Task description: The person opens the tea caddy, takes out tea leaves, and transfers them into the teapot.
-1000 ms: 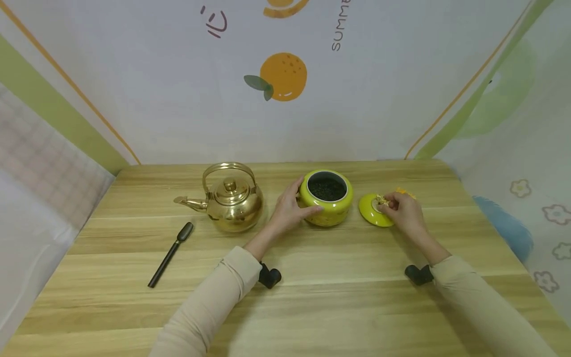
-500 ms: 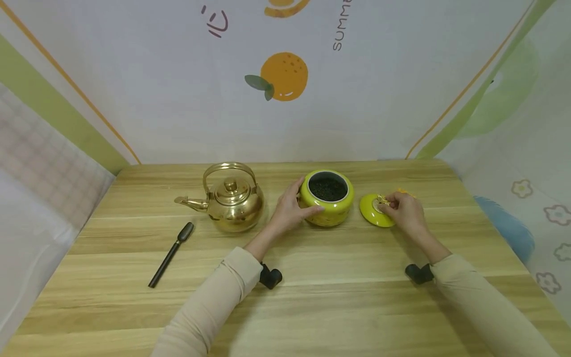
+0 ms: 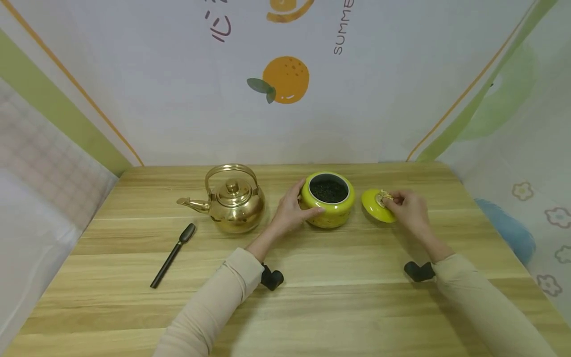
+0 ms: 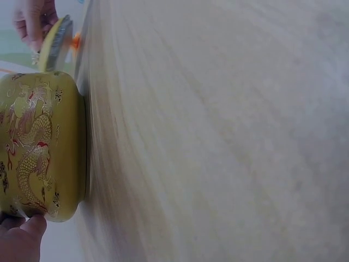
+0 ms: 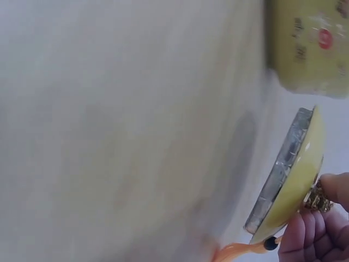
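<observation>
A yellow jar (image 3: 331,212) with dark loose tea leaves (image 3: 329,190) inside stands uncovered on the table. Gold and red dragons decorate its side in the left wrist view. My left hand (image 3: 292,210) grips the jar's left side, thumb at the front and fingers behind. Between thumb and fingers, my right hand (image 3: 409,212) pinches the gold knob (image 5: 318,197) of the yellow lid (image 3: 374,206). In the right wrist view the lid (image 5: 289,185) is tilted and raised off the table, its silvery inner rim facing down. An orange tassel (image 5: 240,250) with a black bead hangs beside the lid.
Left of the jar stands a brass kettle (image 3: 237,210) with an arched handle, its spout pointing left. A small dark scoop (image 3: 174,254) with a long handle lies front-left of the kettle. A printed cloth (image 3: 357,114) rises behind the wooden table (image 3: 339,302).
The lid has come up off the table in my right hand, tilting and shifting slightly back. My left hand stays on the jar. The head view has shifted slightly.
</observation>
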